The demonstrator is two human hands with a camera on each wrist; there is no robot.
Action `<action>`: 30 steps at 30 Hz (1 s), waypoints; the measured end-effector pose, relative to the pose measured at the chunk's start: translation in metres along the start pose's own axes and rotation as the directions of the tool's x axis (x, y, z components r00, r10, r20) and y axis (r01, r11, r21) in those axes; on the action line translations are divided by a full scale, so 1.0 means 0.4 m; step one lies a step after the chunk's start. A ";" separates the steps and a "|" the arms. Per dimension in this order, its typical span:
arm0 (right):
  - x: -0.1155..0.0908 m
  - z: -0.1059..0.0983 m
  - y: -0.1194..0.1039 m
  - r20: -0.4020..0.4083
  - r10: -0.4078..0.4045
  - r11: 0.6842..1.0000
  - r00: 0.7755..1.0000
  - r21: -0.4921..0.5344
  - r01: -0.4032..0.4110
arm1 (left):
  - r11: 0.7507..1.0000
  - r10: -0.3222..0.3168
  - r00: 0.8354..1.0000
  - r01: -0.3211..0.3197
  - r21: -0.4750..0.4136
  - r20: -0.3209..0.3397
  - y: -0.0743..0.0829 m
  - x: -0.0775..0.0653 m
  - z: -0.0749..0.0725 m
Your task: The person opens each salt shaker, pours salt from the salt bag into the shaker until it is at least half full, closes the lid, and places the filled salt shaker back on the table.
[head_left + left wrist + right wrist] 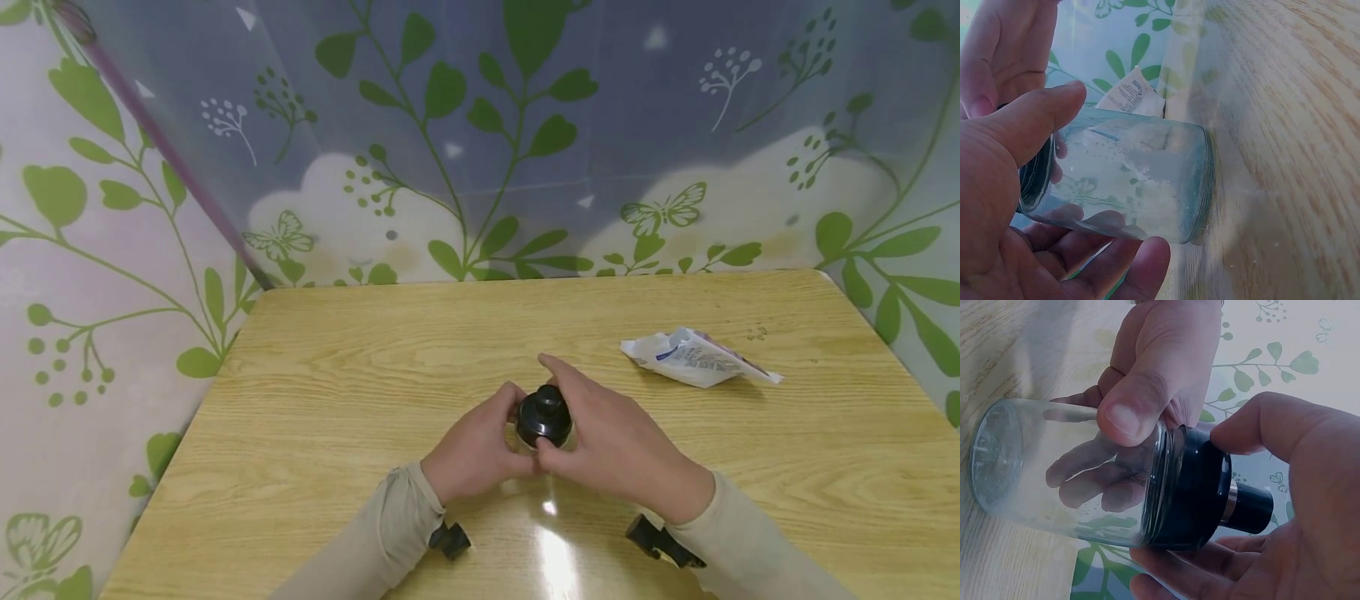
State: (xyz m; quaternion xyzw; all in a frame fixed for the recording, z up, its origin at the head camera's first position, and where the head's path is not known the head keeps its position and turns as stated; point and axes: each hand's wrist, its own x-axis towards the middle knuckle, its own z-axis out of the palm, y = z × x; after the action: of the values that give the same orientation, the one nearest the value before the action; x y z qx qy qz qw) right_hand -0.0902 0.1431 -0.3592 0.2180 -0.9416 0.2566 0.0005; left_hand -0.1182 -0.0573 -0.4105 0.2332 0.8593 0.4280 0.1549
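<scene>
Glass jar stands upright on the table, its body clasped by the left hand, its black lid gripped by the right hand; a white packet lies far right.

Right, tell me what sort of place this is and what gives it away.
Likely an indoor table corner, perhaps at home, though the room's use can't be settled: a wood-grain table stands against a leaf-and-butterfly backdrop, with a lidded glass jar and a white packet at it.
</scene>
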 end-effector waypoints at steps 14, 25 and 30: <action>0.000 -0.001 -0.001 0.000 0.070 0.998 0.998 -0.007 -0.070 | 1.000 0.001 1.000 -0.001 0.015 -0.006 0.000 -0.002 0.000; 0.001 -0.001 -0.001 -0.033 -0.002 1.000 0.999 -0.025 0.001 | 1.000 -0.008 1.000 0.009 -0.024 0.011 0.001 -0.002 0.000; 0.002 0.004 0.001 -0.044 -0.033 0.999 0.999 -0.014 0.032 | 1.000 -0.020 1.000 0.021 -0.022 0.016 0.000 -0.001 0.000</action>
State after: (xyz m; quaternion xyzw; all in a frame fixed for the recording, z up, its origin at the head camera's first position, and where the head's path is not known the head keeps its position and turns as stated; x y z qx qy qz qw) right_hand -0.0909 0.1422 -0.3605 0.2275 -0.9394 0.2551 0.0267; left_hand -0.1179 -0.0576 -0.4107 0.2260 0.8557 0.4340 0.1684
